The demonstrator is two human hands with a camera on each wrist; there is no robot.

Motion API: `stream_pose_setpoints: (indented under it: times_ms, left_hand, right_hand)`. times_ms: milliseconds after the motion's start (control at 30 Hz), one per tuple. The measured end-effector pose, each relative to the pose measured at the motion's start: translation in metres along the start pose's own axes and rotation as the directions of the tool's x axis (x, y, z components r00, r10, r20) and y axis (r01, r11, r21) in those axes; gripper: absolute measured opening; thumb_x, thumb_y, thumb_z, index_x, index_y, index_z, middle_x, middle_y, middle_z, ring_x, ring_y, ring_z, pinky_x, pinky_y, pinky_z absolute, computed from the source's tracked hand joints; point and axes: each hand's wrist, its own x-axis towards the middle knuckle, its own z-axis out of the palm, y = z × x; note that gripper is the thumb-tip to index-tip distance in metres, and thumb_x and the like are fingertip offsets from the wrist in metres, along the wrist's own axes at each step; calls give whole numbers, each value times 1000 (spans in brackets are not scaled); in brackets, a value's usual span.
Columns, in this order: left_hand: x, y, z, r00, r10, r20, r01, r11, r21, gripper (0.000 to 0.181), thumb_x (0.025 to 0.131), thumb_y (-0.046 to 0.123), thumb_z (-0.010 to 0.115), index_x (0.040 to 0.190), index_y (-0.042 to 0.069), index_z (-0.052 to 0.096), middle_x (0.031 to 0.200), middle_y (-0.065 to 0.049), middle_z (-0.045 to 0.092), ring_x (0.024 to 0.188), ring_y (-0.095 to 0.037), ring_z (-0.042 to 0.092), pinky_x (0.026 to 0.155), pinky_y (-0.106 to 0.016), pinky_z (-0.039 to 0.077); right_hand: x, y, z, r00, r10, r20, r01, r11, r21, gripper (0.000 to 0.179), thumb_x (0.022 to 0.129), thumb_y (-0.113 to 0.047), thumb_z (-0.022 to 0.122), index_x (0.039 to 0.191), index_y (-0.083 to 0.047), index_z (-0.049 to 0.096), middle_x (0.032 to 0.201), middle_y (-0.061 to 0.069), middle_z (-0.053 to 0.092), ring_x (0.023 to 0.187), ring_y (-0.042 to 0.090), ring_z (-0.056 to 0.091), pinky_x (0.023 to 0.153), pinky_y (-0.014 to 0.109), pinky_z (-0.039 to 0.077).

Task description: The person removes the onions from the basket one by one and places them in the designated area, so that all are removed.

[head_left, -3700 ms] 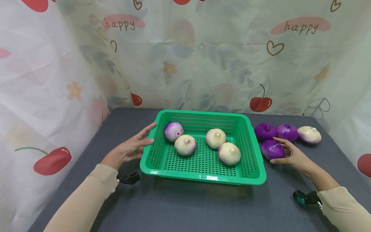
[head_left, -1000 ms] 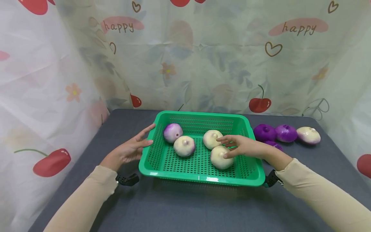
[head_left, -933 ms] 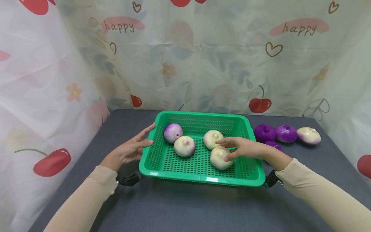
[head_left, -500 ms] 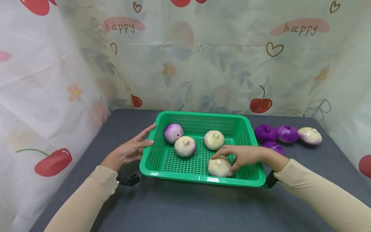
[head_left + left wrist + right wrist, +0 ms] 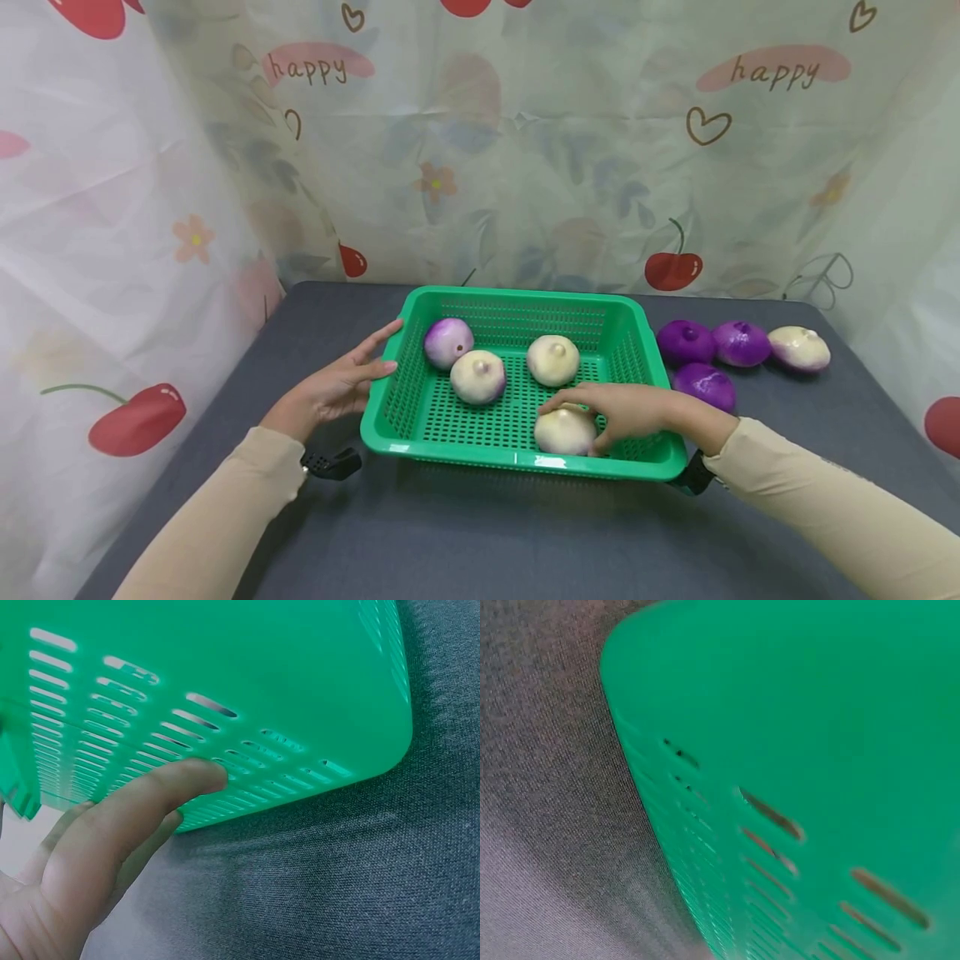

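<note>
The grey bench (image 5: 465, 533) was topped by a green basket (image 5: 480, 457). Its left rim was touched by the left hand (image 5: 337, 387), fingers loosely extended. In the pinching grip of the right hand (image 5: 633, 408), a pale onion (image 5: 564, 432) was held inside, near the front. Three more onions (image 5: 478, 377) were contained there, four others (image 5: 742, 344) placed outside, right.

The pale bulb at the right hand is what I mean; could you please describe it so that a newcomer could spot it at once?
On the dark table stands a green basket. Inside it, right of the middle and toward the front, the right hand holds a pale bulb. Of the four inside, it alone is held, and it sits nearest the viewer.
</note>
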Motion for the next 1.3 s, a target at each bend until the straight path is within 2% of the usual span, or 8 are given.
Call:
stream_pose_setpoints:
  times_ms: [233,500,733,1000,1133,1300]
  left_hand:
    - [0,0,0,1000,-1,-3,1,1000,1,70,103,14,47,152,48,10,158,-20,15,118,-36,59,88,-59,51]
    - [0,-1,-1,1000,2,2,-2,1000,-6,70,103,14,47,152,48,11,159,-19,14,119,-36,57,89,-59,50]
    - [0,-1,0,1000,2,-3,-2,1000,-6,70,103,14,47,152,48,11,159,-19,14,119,-35,58,89,-58,51]
    - [-2,1,3,1000,-6,-6,6,1000,-19,71,102,14,49,152,47,11,158,-20,15,119,-36,57,89,-58,51]
    - [-2,2,5,1000,-8,-6,8,1000,-19,72,102,14,49,152,47,10,158,-20,15,120,-37,56,89,-58,51]
    - [-2,2,4,1000,-9,-9,9,1000,-21,72,102,14,49,152,47,11,158,-19,15,122,-39,54,90,-59,50]
  right_hand:
    - [0,1,3,1000,-16,-18,15,1000,-16,69,77,-8,79,135,-35,51,130,-4,52,108,15,52,89,35,49]
    - [0,-1,3,999,-18,-27,17,999,-30,68,76,-7,78,133,-35,54,126,-3,54,105,15,54,88,36,50]
    - [-2,-1,4,999,-21,-37,20,1000,-12,71,76,-7,78,134,-38,53,130,-4,53,107,15,54,89,36,50]
    - [-4,3,3,997,-30,-76,40,991,131,72,79,-17,80,137,-42,48,139,-9,47,112,21,55,89,39,50]
    - [-6,5,0,990,-62,-130,89,973,215,72,79,-20,81,139,-40,46,143,-10,44,112,24,56,91,43,51]
    - [-9,7,-3,974,-67,-218,135,940,314,74,80,-23,81,143,-35,43,148,-2,39,115,26,57,95,51,49]
